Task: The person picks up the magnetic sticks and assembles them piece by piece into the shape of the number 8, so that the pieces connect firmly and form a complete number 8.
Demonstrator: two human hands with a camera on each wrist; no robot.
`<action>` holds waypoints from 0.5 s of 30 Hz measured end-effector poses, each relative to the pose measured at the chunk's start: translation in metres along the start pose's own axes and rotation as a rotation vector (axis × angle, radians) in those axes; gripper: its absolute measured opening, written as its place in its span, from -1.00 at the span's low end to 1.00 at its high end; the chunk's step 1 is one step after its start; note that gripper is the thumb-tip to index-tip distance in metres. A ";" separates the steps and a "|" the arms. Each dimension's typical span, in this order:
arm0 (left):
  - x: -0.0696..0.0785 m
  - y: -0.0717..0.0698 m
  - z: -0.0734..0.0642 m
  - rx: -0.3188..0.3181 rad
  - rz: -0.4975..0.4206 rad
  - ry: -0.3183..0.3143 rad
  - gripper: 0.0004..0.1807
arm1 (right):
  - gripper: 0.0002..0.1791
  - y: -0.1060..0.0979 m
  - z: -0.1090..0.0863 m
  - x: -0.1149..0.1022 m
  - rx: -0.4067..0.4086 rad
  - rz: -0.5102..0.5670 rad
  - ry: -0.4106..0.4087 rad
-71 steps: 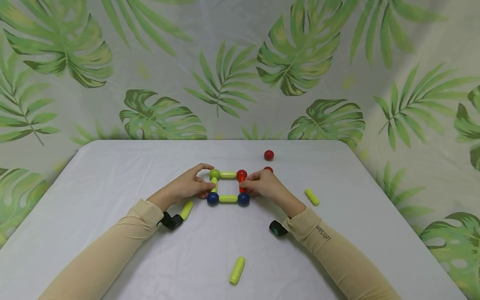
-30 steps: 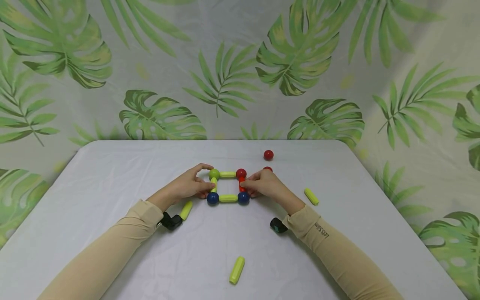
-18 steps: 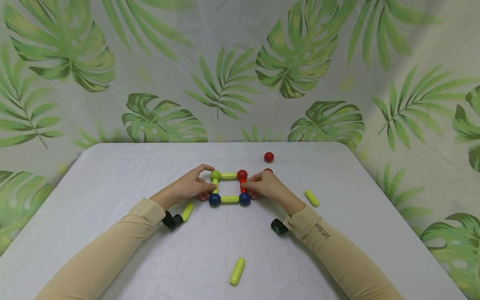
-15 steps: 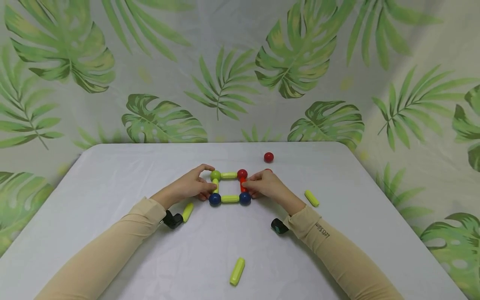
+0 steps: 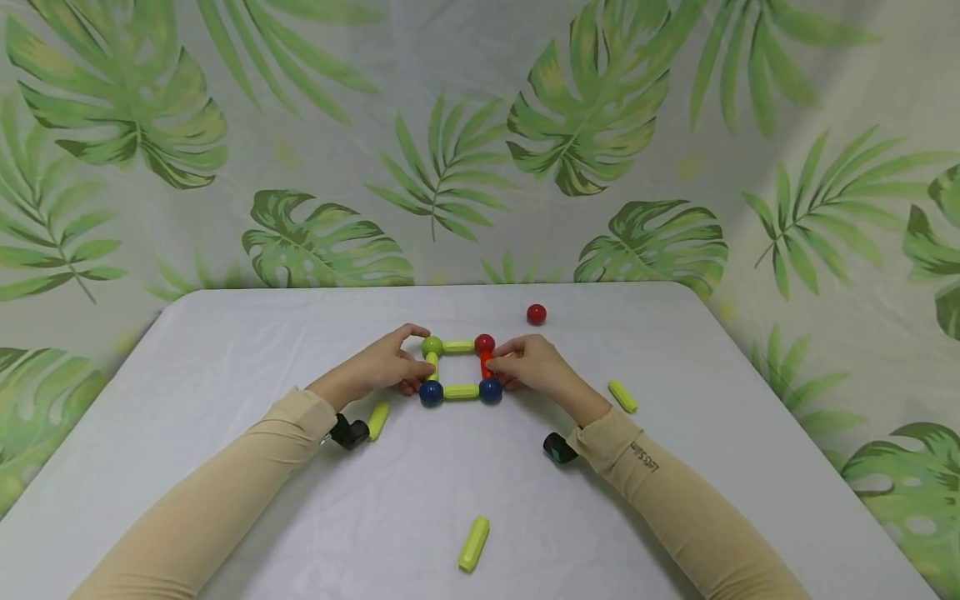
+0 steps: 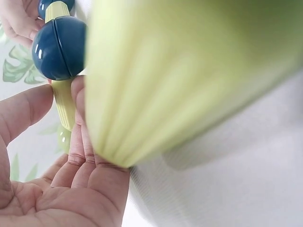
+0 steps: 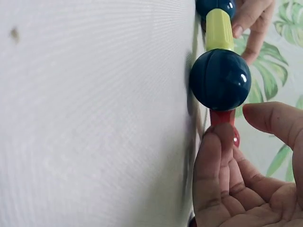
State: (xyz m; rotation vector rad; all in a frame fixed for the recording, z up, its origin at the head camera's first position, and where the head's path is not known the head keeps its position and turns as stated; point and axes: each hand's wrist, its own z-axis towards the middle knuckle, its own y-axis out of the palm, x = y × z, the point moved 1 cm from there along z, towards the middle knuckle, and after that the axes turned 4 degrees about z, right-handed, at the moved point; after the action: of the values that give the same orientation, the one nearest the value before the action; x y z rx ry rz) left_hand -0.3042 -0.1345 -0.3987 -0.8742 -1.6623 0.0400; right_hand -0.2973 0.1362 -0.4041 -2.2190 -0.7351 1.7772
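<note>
A square frame of magnetic sticks and balls lies between my hands. Two dark blue balls (image 5: 491, 390) form its near corners, with a lime ball (image 5: 432, 346) and a red ball (image 5: 484, 343) at the far ones. Lime sticks (image 5: 461, 392) make up the near, far and left sides; the right side is a red stick (image 5: 487, 364). My left hand (image 5: 378, 365) pinches the left lime stick (image 6: 64, 106) between thumb and fingers, its index finger at the lime ball. My right hand (image 5: 536, 367) pinches the red stick, fingertips just below the blue ball (image 7: 220, 79).
A loose red ball (image 5: 536, 314) sits toward the back of the white table (image 5: 315, 533). Loose lime sticks lie right of my right hand (image 5: 622, 397), near the front (image 5: 474, 543), and by the left wrist camera (image 5: 378, 421). A leaf-print cloth (image 5: 450, 167) hangs behind.
Both hands and the square frame have shifted slightly away from me. A second red ball, partly visible behind my right hand before, is now hidden in the head view. Both grips stay the same.
</note>
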 end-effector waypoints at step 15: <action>0.001 -0.015 -0.014 0.048 0.064 -0.014 -0.22 | -0.77 -0.001 -0.009 -0.012 -0.033 -0.228 -0.246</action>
State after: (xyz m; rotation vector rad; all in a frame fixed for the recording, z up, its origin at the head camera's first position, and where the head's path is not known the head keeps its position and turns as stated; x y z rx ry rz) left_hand -0.2999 -0.1500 -0.3867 -0.8923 -1.6391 0.1299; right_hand -0.2909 0.1324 -0.3907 -1.8661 -1.0279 1.9502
